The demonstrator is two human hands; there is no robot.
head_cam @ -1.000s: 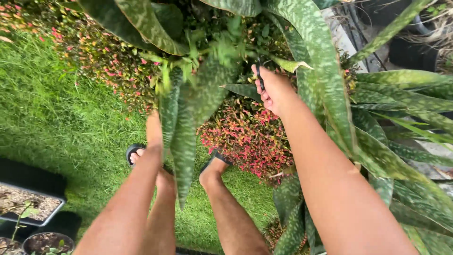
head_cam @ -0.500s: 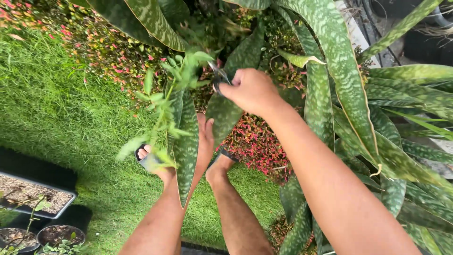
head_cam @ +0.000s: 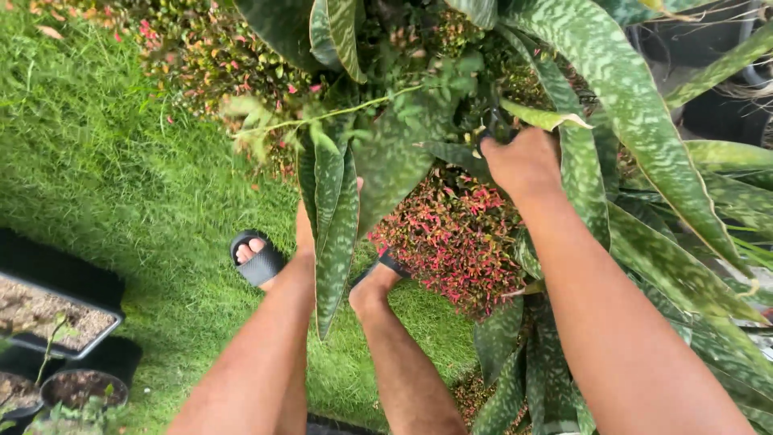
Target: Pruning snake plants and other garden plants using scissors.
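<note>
My right hand is raised into a clump of large mottled snake-plant leaves. It is closed around dark-handled scissors, whose blades are hidden in the foliage. A thin green stem with small leaves stretches leftward from the plants, level with that hand. My left hand reaches up behind two hanging mottled leaves. They cover its fingers, so only the wrist and a fingertip show, and what it holds cannot be seen.
Below are my two feet in black sandals on grass. A red-leaved shrub grows under the right hand. Black trays of soil and a round pot stand at lower left. Dark pots sit upper right.
My right hand with the scissors has moved right and deeper into the leaves. The leafy stem that hung near my left hand now lies stretched sideways higher up. My left hand has slid behind the leaves.
</note>
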